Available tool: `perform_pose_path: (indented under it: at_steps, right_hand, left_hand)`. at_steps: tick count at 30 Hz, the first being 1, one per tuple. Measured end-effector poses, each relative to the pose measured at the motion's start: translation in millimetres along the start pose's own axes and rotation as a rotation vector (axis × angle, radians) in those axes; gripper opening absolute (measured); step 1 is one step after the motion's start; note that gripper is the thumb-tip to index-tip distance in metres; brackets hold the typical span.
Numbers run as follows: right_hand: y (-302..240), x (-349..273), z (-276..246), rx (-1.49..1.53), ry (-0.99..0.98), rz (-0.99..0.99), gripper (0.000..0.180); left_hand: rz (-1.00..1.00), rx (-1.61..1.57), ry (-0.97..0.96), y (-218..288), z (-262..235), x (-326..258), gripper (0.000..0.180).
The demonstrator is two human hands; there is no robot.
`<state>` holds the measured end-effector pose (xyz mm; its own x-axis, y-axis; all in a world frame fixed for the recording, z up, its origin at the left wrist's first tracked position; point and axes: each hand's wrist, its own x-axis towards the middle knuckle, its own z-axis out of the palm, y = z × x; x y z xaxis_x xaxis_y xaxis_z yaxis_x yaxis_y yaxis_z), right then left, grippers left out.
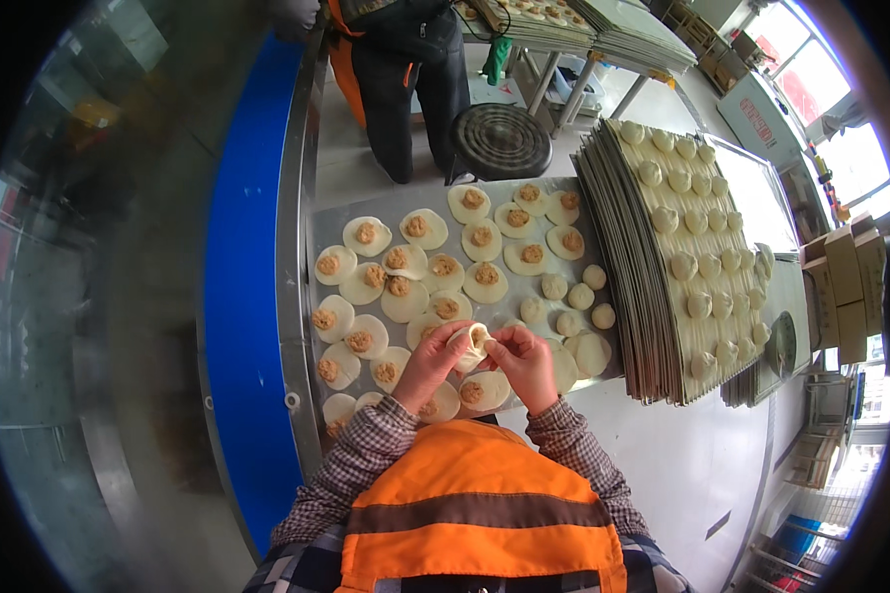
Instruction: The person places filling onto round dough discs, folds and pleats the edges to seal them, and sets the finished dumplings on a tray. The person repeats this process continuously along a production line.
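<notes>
My left hand (430,364) and my right hand (526,364) meet over the near part of a metal tray (323,222). Together they pinch one round dough wrapper (474,341) with brown filling, its edge partly folded up. Under and around my hands lie several flat dough rounds with filling (418,227). To the right of them on the same tray sit several closed dumplings (569,306).
A stack of trays (653,296) at the right carries rows of finished dumplings. A blue band (242,296) runs along the left side of the table. Another person in dark trousers (405,89) stands at the far end, beside a round black stool (501,140).
</notes>
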<state>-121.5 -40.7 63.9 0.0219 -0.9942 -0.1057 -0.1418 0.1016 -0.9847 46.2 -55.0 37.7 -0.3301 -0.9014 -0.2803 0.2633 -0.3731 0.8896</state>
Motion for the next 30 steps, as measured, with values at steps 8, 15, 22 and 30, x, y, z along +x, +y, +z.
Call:
perform_pose_path:
  at_steps: [8, 15, 22, 30]
  right_hand:
    - [-9, 0, 1, -0.183, -0.075, -0.099, 0.022]
    - [-5, -7, 5, -0.08, -0.059, 0.051, 0.019]
    - [-5, -14, 19, -0.549, 0.027, -0.449, 0.015]
    - [-8, -15, 21, -0.56, -0.039, -0.342, 0.02]
  left_hand:
    - [-0.055, 0.153, 0.045, 5, -5, 2, 0.047]
    - [-0.097, 0.388, -0.123, 9, -15, 10, 0.057]
    - [-0.049, 0.152, -0.1, -9, -25, 1, 0.055]
    - [-0.019, 0.196, -0.106, -4, -28, -3, 0.057]
